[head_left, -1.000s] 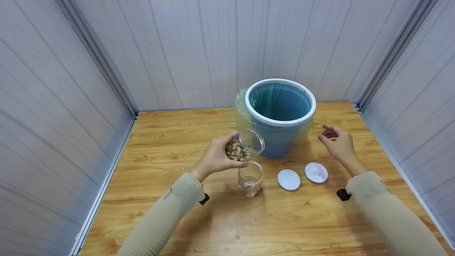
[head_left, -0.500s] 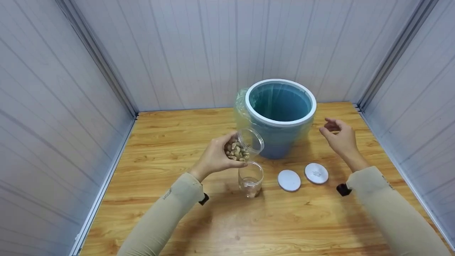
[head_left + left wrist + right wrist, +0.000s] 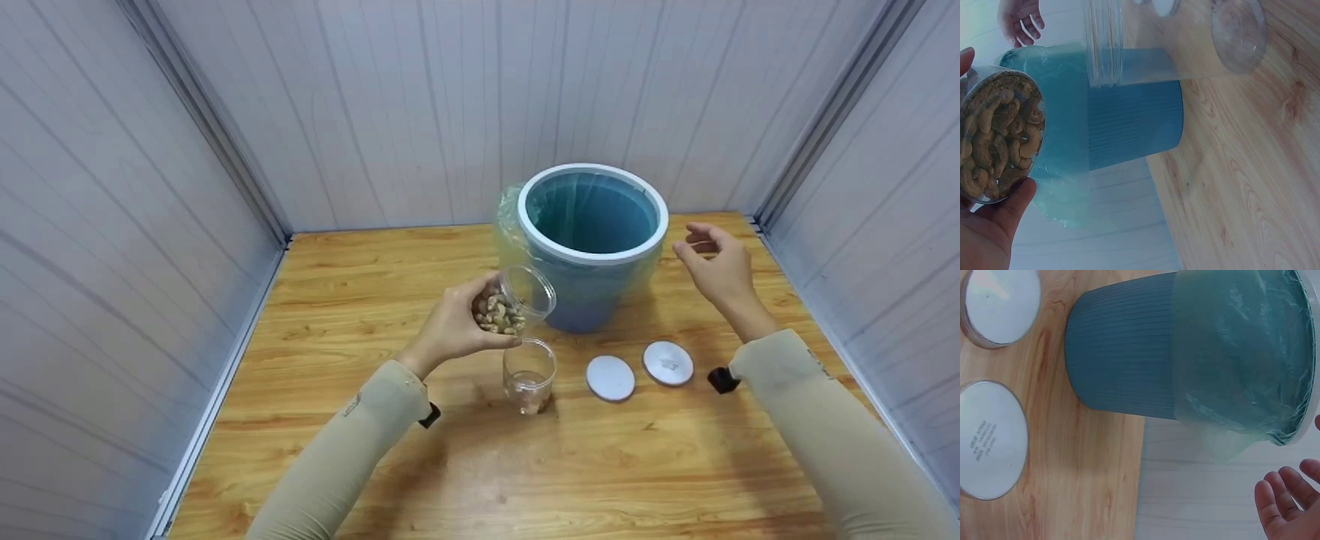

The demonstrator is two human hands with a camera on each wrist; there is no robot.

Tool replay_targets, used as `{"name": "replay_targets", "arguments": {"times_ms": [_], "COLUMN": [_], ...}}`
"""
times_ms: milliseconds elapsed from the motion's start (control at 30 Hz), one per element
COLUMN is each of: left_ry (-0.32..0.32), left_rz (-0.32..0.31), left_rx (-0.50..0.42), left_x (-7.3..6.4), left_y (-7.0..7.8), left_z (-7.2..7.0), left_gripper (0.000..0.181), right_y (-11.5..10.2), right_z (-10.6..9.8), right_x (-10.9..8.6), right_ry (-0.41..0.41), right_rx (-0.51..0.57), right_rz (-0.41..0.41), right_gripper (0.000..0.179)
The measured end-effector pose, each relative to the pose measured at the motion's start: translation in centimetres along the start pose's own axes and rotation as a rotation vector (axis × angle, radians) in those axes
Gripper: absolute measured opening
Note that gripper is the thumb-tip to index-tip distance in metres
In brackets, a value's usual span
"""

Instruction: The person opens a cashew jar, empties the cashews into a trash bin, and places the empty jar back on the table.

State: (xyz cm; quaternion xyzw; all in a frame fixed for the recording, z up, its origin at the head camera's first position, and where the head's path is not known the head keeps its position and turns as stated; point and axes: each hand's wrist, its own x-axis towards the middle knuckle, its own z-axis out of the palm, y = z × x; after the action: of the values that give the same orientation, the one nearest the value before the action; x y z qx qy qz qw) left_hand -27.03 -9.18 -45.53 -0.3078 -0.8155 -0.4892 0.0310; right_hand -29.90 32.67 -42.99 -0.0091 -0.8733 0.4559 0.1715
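My left hand (image 3: 450, 326) grips a clear plastic jar (image 3: 551, 300), tipped over with its mouth facing right. Cashews (image 3: 499, 315) lie heaped inside it; the left wrist view shows them closely through the jar's bottom (image 3: 1002, 135). Just below stands a second clear jar (image 3: 529, 382), upright and lidless on the table. My right hand (image 3: 720, 270) is raised beside the bin with relaxed, slightly bent fingers and nothing in it. In the right wrist view its fingers (image 3: 1283, 492) appear near the bin's rim.
A blue bin (image 3: 585, 300) with a white rim and a thin greenish liner (image 3: 1230, 354) stands behind the jars. Two white round lids, a left one (image 3: 610, 379) and a right one (image 3: 667, 364), lie on the wooden table (image 3: 337, 315). Panelled walls enclose the table.
My right hand has moved forward, away from the lids and up along the bin's right side. The left hand and its tipped jar have barely shifted.
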Motion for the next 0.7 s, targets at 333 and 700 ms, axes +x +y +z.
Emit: {"name": "replay_targets", "arguments": {"times_ms": [333,700], "left_ry": [0.003,0.007], "left_rz": [-0.003,0.003], "left_rx": [0.024,0.02], "left_x": [0.1,0.2], "left_y": [0.3,0.4], "left_z": [-0.3,-0.3], "left_gripper": [0.089,0.088], "right_y": [-1.7,-2.2], "right_z": [0.0,0.1], "right_x": [0.7,1.6], "right_ry": [0.014,-0.042], "right_rx": [0.012,0.013], "right_rz": [-0.014,0.012], "right_gripper": [0.055,0.065]}}
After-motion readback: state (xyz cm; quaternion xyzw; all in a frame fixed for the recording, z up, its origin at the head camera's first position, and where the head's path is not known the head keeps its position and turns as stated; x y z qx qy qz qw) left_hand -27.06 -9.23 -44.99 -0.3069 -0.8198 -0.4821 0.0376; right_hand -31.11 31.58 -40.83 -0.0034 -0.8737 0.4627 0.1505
